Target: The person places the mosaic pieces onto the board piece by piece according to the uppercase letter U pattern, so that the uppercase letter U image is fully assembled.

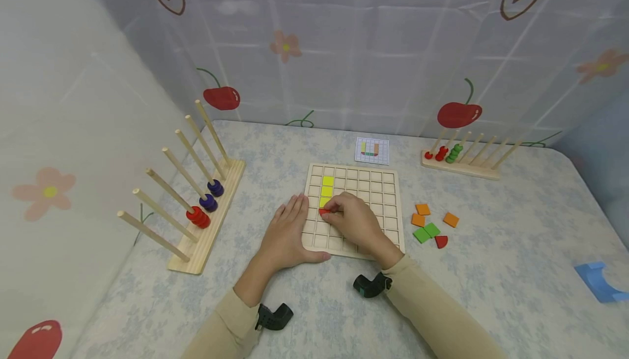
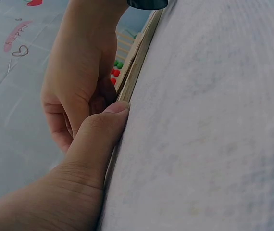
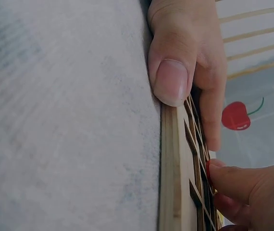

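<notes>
A wooden grid board (image 1: 388,211) lies on the table, with a column of yellow square tiles (image 1: 327,191) in its left part. Just below that column my right hand (image 1: 357,219) pinches a small red piece (image 1: 324,212) over a cell; fingertips cover much of it. In the right wrist view the red piece (image 3: 208,172) shows only as a thin edge at the grid. My left hand (image 1: 287,236) rests at the board's left edge, fingers extended, its thumb along the near edge. In the left wrist view that thumb (image 2: 103,130) touches the board's side.
Right of the board lie orange tiles (image 1: 451,219), green tiles (image 1: 421,235) and a red quarter-round piece (image 1: 441,241). A pattern card (image 1: 372,151) lies behind it. Pegged bead racks stand left (image 1: 216,222) and back right (image 1: 462,170). A blue curved piece (image 1: 598,282) sits far right.
</notes>
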Demonstrator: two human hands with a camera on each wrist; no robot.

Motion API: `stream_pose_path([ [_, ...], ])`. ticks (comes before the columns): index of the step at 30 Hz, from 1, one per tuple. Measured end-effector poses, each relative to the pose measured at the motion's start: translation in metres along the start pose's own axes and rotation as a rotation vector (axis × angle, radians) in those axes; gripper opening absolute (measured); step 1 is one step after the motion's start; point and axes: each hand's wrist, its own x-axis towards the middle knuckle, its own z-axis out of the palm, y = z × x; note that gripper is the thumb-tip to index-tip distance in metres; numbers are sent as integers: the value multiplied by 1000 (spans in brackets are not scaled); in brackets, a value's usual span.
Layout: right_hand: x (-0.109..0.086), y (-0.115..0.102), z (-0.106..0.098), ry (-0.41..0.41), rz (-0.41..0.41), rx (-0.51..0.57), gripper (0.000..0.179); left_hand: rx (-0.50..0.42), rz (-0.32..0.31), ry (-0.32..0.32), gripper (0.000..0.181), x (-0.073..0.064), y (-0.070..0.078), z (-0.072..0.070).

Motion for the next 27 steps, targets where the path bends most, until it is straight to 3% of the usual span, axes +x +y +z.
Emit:
stream_pose_path([
  [16,-12,5,-6,-29,-25,-21,19,-16,-2,1,137,0,2,1],
  [27,-44,23,-51,34,26,-30,20,-23,-30,-3,137,-1,2,1],
])
